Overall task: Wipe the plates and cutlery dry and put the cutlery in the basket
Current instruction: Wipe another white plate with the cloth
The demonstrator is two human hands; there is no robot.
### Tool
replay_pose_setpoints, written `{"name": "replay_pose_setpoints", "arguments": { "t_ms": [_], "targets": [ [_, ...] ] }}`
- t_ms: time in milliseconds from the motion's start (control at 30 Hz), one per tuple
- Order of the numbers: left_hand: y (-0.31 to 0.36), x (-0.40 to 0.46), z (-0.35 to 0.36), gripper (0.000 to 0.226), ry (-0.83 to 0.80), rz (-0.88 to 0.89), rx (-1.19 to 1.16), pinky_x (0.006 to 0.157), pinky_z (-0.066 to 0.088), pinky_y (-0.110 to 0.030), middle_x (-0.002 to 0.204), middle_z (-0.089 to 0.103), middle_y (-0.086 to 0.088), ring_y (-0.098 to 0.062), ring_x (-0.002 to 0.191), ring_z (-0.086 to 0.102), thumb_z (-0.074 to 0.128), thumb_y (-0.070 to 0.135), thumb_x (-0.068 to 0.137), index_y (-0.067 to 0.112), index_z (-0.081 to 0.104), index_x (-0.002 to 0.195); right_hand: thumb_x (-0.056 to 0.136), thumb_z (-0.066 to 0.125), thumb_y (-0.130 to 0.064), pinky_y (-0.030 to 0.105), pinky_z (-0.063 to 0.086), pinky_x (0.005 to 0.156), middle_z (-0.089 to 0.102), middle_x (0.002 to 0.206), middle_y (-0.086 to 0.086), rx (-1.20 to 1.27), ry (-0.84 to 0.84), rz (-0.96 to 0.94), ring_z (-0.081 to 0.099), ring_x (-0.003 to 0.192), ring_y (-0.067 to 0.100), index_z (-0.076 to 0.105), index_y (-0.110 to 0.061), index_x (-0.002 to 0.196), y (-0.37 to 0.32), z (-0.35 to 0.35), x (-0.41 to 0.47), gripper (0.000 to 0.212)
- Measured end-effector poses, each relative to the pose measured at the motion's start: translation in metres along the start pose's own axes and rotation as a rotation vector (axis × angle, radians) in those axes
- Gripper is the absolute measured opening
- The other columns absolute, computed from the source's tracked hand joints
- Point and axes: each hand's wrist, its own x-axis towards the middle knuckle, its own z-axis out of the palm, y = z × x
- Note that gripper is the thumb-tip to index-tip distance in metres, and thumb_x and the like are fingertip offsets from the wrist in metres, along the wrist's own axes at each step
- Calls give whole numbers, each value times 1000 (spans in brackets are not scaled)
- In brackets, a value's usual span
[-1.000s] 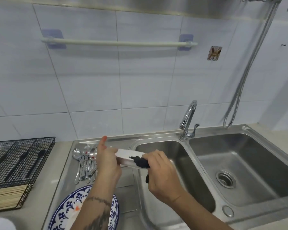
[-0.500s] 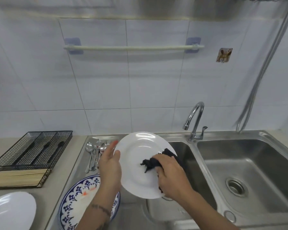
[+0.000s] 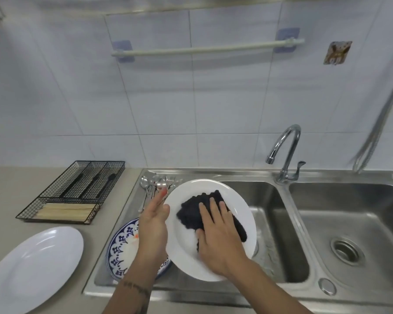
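The person's left hand holds a white plate by its left rim above the near edge of the sink. The thumb lies on the plate's face; the fingers go behind the plate and are hidden, so the grip is closed on the rim. The right hand lies flat and spread on a dark cloth, pressing it against the plate's face rather than clutching it; the palm covers the cloth's near part.

Under the left forearm, a blue-patterned plate lies on the steel draining board, more than half of it hidden by the arm and the white plate. Beyond it, a bunch of spoons and forks lies on the same board; the plate's rim and the left fingertips cover their handles, and the pieces cannot be counted with certainty.

On the tabletop to the left stands a black wire basket. Its far compartments hold dark-handled utensils, blurred through the mesh; the near one holds pale wooden chopsticks. Nearer, a second white plate lies on the tabletop, its near edge cut off by the frame. The tap stands between the two basins.
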Motion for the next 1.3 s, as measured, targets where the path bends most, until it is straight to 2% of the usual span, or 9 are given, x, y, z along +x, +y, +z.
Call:
{"name": "replay_pose_setpoints", "arguments": {
  "t_ms": [167, 300, 400, 467, 500, 667, 833, 967, 1300],
  "targets": [
    [6, 2, -24, 39, 54, -4, -27, 75, 60, -41, 113, 73, -3, -23, 103, 70, 49, 5, 101, 33, 71, 116, 101, 34, -35, 34, -10, 120, -14, 161, -11, 23, -145, -266, -20, 146, 12, 1, -34, 155, -15, 6, 3, 64],
    [11, 11, -61, 35, 185, -11, -64, 68, 60, -39, 108, 73, -6, -25, 93, 71, 48, 7, 102, 32, 70, 113, 97, 42, -18, 23, -8, 115, 10, 162, -11, -48, -145, -385, 2, 149, 13, 23, -34, 153, -25, 14, 11, 61],
    [12, 21, -100, 34, 274, -38, -67, 85, 58, -50, 112, 71, -6, -28, 100, 68, 49, 10, 102, 36, 70, 109, 83, 56, -9, 34, 18, 116, 37, 153, -5, -105, -120, -385, 33, 140, 22, 45, -29, 144, -45, 27, 26, 66],
    [16, 28, -130, 34, 333, -31, -48, 90, 55, -51, 117, 68, -1, -25, 104, 65, 49, 13, 103, 40, 69, 110, 67, 69, -8, 39, 42, 104, 58, 135, -1, -139, -119, -389, 55, 121, 26, 61, -25, 130, -61, 40, 38, 66],
    [18, 32, -146, 34, 362, -23, -35, 91, 54, -50, 119, 67, 2, -24, 107, 64, 49, 14, 102, 41, 69, 109, 62, 73, -8, 38, 46, 100, 62, 129, -1, -156, -97, -386, 59, 116, 25, 65, -23, 126, -71, 46, 43, 66],
    [24, 43, -232, 32, 520, 28, -25, 92, 49, -38, 118, 66, 9, -21, 112, 61, 49, 13, 101, 33, 66, 119, 82, 58, -6, 33, 23, 115, 41, 151, -5, -150, -10, -394, 37, 136, 21, 45, -26, 145, -126, 68, 62, 67],
    [15, 45, -318, 31, 673, 10, -31, 101, 46, -42, 124, 62, 8, -23, 119, 56, 50, 12, 100, 34, 68, 113, 78, 63, -1, 37, 33, 111, 49, 144, -4, -99, -37, -411, 45, 128, 22, 51, -22, 141, -175, 101, 78, 68],
    [16, 46, -361, 30, 751, 16, -99, 90, 49, -38, 121, 64, 4, -25, 116, 59, 50, 8, 99, 28, 67, 112, 77, 58, 5, 41, 41, 106, 52, 141, -3, -52, -46, -437, 49, 123, 25, 53, -20, 139, -202, 118, 85, 67],
    [13, 57, -400, 42, 790, -3, -116, 103, 48, -43, 133, 58, 5, -22, 119, 57, 48, 6, 99, 24, 60, 136, 79, 53, 7, 33, 36, 109, 44, 147, -8, -26, -121, -413, 41, 128, 20, 48, -22, 143, -228, 136, 82, 70]
  ]
}}
